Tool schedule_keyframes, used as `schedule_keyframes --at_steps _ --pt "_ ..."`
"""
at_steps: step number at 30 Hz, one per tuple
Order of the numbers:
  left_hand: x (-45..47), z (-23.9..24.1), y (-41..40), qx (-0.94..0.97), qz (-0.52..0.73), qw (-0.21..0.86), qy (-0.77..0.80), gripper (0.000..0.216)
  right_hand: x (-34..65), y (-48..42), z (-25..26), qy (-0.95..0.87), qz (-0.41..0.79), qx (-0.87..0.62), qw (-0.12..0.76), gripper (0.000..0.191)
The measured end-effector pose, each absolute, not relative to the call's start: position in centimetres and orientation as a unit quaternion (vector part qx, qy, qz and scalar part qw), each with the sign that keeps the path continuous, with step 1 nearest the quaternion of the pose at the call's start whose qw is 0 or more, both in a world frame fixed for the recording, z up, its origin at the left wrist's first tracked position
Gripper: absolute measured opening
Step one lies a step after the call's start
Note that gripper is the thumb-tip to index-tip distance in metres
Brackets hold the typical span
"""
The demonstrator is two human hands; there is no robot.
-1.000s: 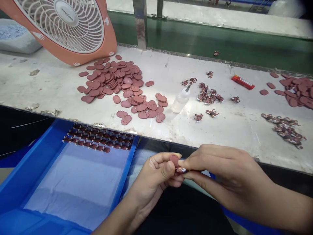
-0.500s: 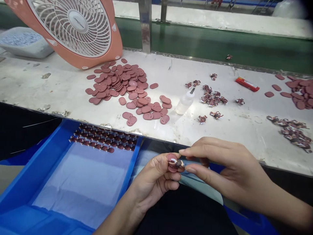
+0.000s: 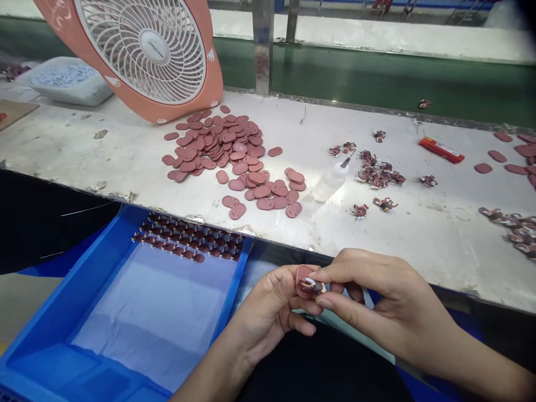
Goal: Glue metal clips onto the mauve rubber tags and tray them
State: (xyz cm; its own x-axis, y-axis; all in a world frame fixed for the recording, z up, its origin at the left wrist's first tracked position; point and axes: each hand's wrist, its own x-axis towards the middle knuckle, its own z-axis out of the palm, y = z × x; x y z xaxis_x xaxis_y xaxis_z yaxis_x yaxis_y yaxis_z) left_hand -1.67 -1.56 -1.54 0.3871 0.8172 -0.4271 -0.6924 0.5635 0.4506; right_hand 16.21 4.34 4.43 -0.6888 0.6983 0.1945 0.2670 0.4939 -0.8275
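My left hand (image 3: 274, 310) pinches a dark red oval tag (image 3: 302, 277) between thumb and fingers, just below the table's front edge. My right hand (image 3: 368, 290) presses a small multicoloured figure piece (image 3: 315, 287) onto the face of that tag with thumb and forefinger. Both hands meet over my lap. A heap of the same red oval tags (image 3: 228, 156) lies on the table ahead. Small figure pieces (image 3: 377, 173) are scattered to the right of it.
A blue tray (image 3: 104, 262) at the left holds rows of finished pieces (image 3: 188, 240) along its far wall. A clear squeeze bottle (image 3: 330, 181) lies on the table (image 3: 419, 234). An orange fan (image 3: 146, 50), a red lighter (image 3: 441, 149) and a grey bin (image 3: 67, 81) stand farther back.
The figure piece now sits on the tag's face, with my right fingers pressing it there. The view has shifted a little, so the table appears lower and to the right.
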Motion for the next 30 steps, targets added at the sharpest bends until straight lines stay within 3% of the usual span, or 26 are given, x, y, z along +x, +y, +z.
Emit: schedule_keyframes --at_steps 3,6,9,16,23,30 --pt "-1.9 -1.2 -1.9 0.12 0.483 0.782 0.376 0.059 15.7 3.9 3.8 -0.839 0.326 -0.3 0.315 0.019" --pt "-2.0 -0.8 -2.6 0.133 0.564 0.665 0.47 0.036 14.8 3.2 2.5 -0.861 0.186 -0.307 0.361 0.02" --pt "-2.1 -0.8 -3.2 0.167 0.603 0.584 0.517 0.028 13.5 2.7 0.7 -0.88 0.094 -0.263 0.385 0.025" --pt "-2.6 -1.9 -4.0 0.195 0.614 0.523 0.558 0.021 10.9 2.5 -1.0 -0.892 0.084 -0.223 0.384 0.023" --pt "-9.3 -7.4 -5.1 0.214 0.479 0.375 0.765 0.037 12.4 1.8 -0.8 -0.916 0.105 -0.169 0.348 0.017" --pt "-17.4 -14.6 -5.1 0.276 0.264 0.262 0.886 0.021 14.3 1.9 -2.3 -0.915 0.135 -0.196 0.325 0.022"
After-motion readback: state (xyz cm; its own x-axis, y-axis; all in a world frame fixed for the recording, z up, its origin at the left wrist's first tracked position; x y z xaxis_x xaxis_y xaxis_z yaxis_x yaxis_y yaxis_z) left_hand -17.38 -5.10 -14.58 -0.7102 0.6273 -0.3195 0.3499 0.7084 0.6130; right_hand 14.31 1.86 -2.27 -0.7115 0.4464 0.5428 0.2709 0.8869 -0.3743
